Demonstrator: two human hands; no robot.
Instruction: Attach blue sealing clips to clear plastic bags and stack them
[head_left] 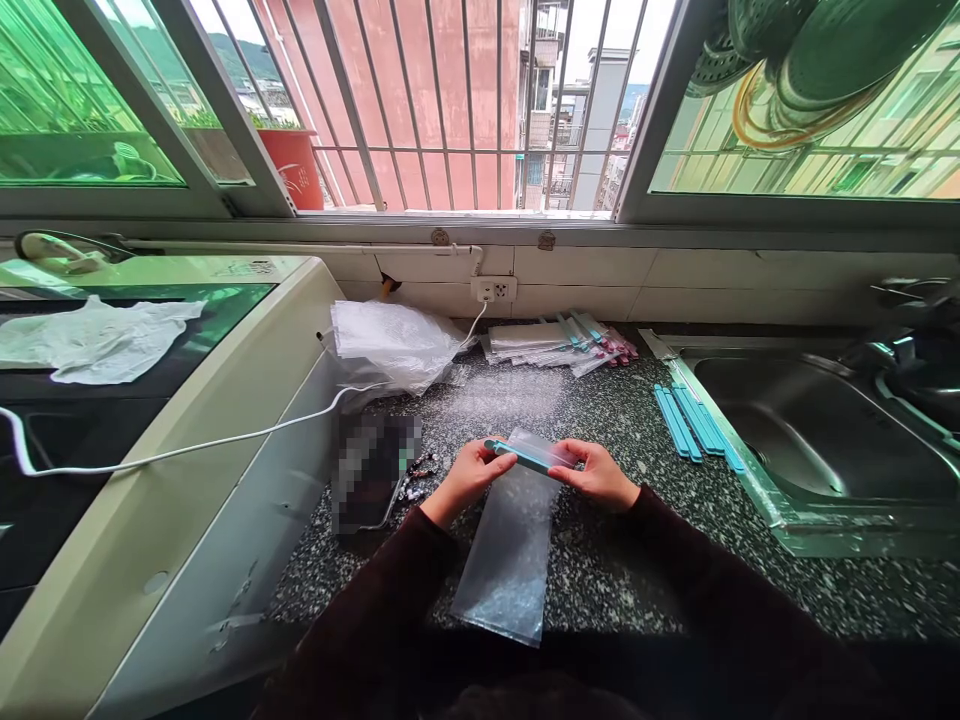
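Note:
My left hand [471, 478] pinches one end of a slim teal strip [525, 457], whose dark edge faces me. Fingers and thumb of my right hand [598, 474] close on the strip's other end, together with the upper part of a clear plastic bag [510, 550]. The strip lies across the bag near its top, and I cannot tell whether it is inside or in front. Below my hands the long bag hangs down towards the counter's front edge. More teal strips [694, 422] lie side by side on the counter to the right, beside the sink.
A heap of clear bags [397, 340] lies at the back left. Bagged teal strips with pink parts [562, 345] are piled by the wall. A phone [375, 470], partly blurred out, rests left of my hands. The steel sink [780, 520] is at right; a white cable [247, 437] crosses the left side.

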